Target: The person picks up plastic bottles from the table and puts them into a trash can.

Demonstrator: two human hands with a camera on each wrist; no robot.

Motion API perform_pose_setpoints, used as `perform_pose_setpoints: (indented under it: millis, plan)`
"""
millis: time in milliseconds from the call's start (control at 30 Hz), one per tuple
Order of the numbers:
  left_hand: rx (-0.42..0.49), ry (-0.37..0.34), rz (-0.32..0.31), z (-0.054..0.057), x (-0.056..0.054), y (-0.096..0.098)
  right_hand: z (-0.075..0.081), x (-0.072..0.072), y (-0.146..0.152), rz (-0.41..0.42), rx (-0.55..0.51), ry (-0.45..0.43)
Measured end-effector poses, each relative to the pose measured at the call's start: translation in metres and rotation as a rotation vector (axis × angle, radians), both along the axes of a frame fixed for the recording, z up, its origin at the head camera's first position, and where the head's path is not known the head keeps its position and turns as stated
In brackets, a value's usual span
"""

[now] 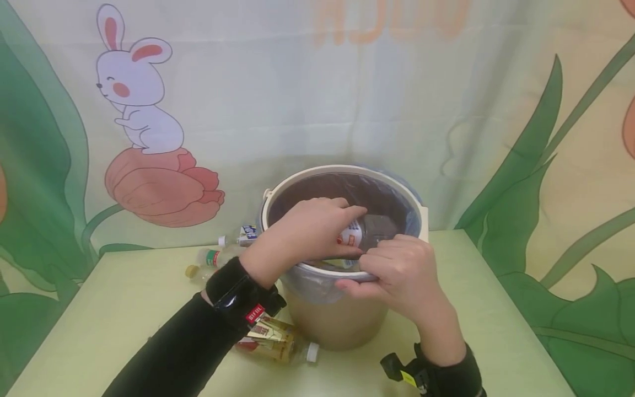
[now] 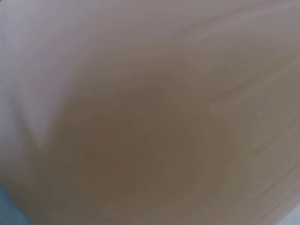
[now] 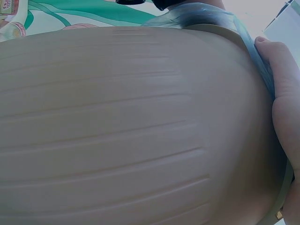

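Observation:
A beige trash bin (image 1: 337,325) stands upright on the table, lined with a translucent bluish bag (image 1: 317,286) folded over its rim. My left hand (image 1: 312,229) reaches over the rim into the mouth and holds a plastic bottle (image 1: 379,229) with a white and orange label between thumb and fingers. On the near right side, my right hand (image 1: 402,275) grips the rim and bag, thumb outside and fingers over the edge. Its thumb (image 3: 281,70) shows beside the bin's ribbed wall (image 3: 117,122) in the right wrist view. Blurred bin wall (image 2: 150,122) fills the left wrist view.
Left of the bin lie several plastic bottles, among them one with a blue label (image 1: 248,235) and one with a green label (image 1: 212,257). A bottle with a yellowish label (image 1: 278,342) lies in front. Behind hangs a printed curtain (image 1: 278,110).

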State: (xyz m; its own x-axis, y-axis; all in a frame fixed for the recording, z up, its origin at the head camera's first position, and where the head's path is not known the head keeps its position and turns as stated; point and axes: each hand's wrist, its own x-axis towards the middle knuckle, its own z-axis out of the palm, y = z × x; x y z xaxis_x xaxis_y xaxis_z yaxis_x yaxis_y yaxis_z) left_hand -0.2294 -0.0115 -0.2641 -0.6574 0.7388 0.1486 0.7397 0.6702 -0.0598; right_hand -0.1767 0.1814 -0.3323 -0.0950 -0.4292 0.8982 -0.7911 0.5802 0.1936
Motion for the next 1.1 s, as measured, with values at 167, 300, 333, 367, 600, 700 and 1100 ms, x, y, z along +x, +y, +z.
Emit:
perform_pose_setpoints:
  millis: [167, 300, 333, 367, 600, 700, 1100]
  plan:
    - [-0.047, -0.061, 0.008, -0.0020, 0.0006, 0.0016, -0.0001, 0.0003, -0.0010, 0.011, -0.015, 0.006]
    - [-0.062, -0.078, 0.019, -0.0021, 0.0002, 0.0022, 0.0002, 0.0003, -0.0023, 0.020, -0.035, 0.018]
    - [-0.065, -0.079, 0.021, -0.0021, 0.0003, 0.0022, 0.0003, 0.0003, -0.0025, 0.021, -0.036, 0.019]
    - [-0.069, -0.085, 0.024, -0.0021, 0.0003, 0.0023, 0.0003, 0.0003, -0.0028, 0.021, -0.036, 0.021]
    - [-0.090, -0.127, 0.016, -0.0029, -0.0006, 0.0029, 0.0013, 0.0014, -0.0026, 0.024, -0.026, 0.012]
    - [-0.097, -0.131, 0.018, -0.0039, -0.0015, 0.0029, 0.0015, 0.0021, -0.0020, 0.021, -0.014, 0.000]
    - [-0.087, -0.096, 0.054, -0.0035, -0.0014, 0.0009, 0.0008, 0.0015, -0.0009, 0.008, 0.000, -0.015]
